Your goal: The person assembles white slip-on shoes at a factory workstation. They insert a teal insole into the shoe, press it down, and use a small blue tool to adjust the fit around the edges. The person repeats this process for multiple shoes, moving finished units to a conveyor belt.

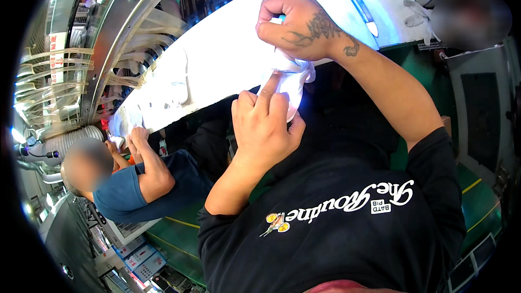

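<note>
My right hand (299,27) is closed in a fist above the bright white work surface (217,43). A small teal bit of what it grips shows at the fingers; the rest is hidden. Just below, a crumpled white piece of fabric (294,88) hangs over the table's near edge. My left hand (266,125) grips this fabric, its index finger stretched along it and the thumb at its side, the other fingers curled. Glare washes out the fabric's upper part, so I cannot tell whether it joins what the right hand holds.
A slim dark tool with a pale pointed tip (360,10) lies on the table at the far right, near a white glove (417,16). A co-worker in a blue shirt (146,190) works at the table's left end. Clear tubes (59,70) line a machine at the left.
</note>
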Motion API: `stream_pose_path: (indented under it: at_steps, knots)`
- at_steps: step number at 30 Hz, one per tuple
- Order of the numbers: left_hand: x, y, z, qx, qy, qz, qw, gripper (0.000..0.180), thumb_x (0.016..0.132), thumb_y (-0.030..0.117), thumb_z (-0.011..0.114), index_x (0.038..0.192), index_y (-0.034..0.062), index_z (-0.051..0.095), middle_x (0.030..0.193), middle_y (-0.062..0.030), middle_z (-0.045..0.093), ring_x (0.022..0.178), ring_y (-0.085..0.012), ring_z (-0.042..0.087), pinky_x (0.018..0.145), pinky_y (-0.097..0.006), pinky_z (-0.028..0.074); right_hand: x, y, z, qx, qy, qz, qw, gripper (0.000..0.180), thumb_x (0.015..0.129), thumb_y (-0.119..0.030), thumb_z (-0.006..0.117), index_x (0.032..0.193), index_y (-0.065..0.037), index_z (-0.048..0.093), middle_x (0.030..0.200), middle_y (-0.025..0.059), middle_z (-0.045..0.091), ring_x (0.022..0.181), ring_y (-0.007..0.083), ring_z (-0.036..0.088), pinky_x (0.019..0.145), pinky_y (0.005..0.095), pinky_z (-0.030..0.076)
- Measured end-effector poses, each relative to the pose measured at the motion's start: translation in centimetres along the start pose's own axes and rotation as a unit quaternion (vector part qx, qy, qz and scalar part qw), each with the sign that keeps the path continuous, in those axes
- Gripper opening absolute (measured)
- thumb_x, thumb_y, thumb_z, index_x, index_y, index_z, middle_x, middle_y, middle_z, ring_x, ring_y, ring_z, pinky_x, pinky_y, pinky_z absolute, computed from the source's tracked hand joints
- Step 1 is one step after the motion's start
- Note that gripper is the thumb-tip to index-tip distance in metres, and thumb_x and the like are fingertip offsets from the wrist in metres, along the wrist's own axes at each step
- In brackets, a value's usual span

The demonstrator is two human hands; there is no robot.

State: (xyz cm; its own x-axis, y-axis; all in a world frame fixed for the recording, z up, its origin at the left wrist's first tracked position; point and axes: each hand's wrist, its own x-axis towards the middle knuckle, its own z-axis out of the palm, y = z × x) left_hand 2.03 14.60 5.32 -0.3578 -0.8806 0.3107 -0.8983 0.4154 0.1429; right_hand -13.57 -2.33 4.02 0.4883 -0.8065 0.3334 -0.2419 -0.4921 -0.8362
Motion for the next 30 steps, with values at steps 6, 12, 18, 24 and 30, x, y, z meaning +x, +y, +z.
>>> stream_pose_path:
  at_steps: [6, 12, 18, 24, 30]
  knots:
    - [-0.5, -0.3, 1.6, -0.027, 0.051, -0.001, 0.998, 0.032, 0.067, 0.007, 0.08, 0.095, 0.001, 0.066, 0.136, -0.0215, 0.07, 0.083, -0.0332, 0.056, 0.075, -0.041, 0.046, -0.2, 0.7, 0.1, -0.044, 0.017, -0.112, 0.993, 0.023, 0.094, -0.027, 0.07, 0.089, -0.005, 0.075, 0.087, 0.0102, 0.075, 0.082, 0.0229, 0.071, 0.08, 0.0395, 0.057]
    - [-0.1, 0.1, 0.7, -0.016, -0.025, -0.018, 0.999, 0.035, 0.066, 0.009, 0.08, 0.097, 0.0009, 0.065, 0.131, -0.0176, 0.071, 0.08, -0.0316, 0.055, 0.071, -0.041, 0.047, -0.1, 0.9, -0.4, -0.02, 0.0, -0.083, 0.996, 0.023, 0.095, -0.027, 0.071, 0.089, -0.005, 0.075, 0.087, 0.0103, 0.075, 0.083, 0.0232, 0.071, 0.08, 0.0392, 0.057]
    - [3.1, -0.6, -2.6, -0.007, -0.159, -0.02, 0.987, 0.042, 0.068, 0.021, 0.082, 0.103, 0.0047, 0.065, 0.099, -0.0142, 0.066, 0.084, -0.0359, 0.059, 0.071, -0.047, 0.052, 0.0, -0.7, 0.4, 0.01, -0.024, -0.029, 0.999, 0.023, 0.095, -0.028, 0.071, 0.09, -0.006, 0.074, 0.086, 0.0106, 0.074, 0.082, 0.0241, 0.071, 0.077, 0.0388, 0.057]
    - [2.0, -2.1, -1.5, -0.061, -0.061, 0.022, 0.996, 0.04, 0.072, 0.015, 0.084, 0.104, 0.0009, 0.065, 0.114, -0.017, 0.069, 0.091, -0.0368, 0.058, 0.081, -0.046, 0.05, 1.1, 0.3, 1.2, -0.02, -0.008, -0.043, 0.999, 0.024, 0.094, -0.029, 0.072, 0.088, -0.006, 0.074, 0.086, 0.0118, 0.075, 0.082, 0.0254, 0.072, 0.079, 0.0401, 0.058]
    - [0.2, -1.6, -0.1, -0.016, -0.015, 0.073, 0.997, 0.042, 0.066, 0.006, 0.083, 0.105, 0.0004, 0.066, 0.136, -0.0179, 0.07, 0.086, -0.0331, 0.056, 0.078, -0.042, 0.049, 1.1, 0.4, 0.9, -0.036, -0.02, -0.107, 0.993, 0.024, 0.095, -0.028, 0.072, 0.087, -0.006, 0.074, 0.086, 0.0113, 0.075, 0.082, 0.0262, 0.072, 0.08, 0.0399, 0.058]
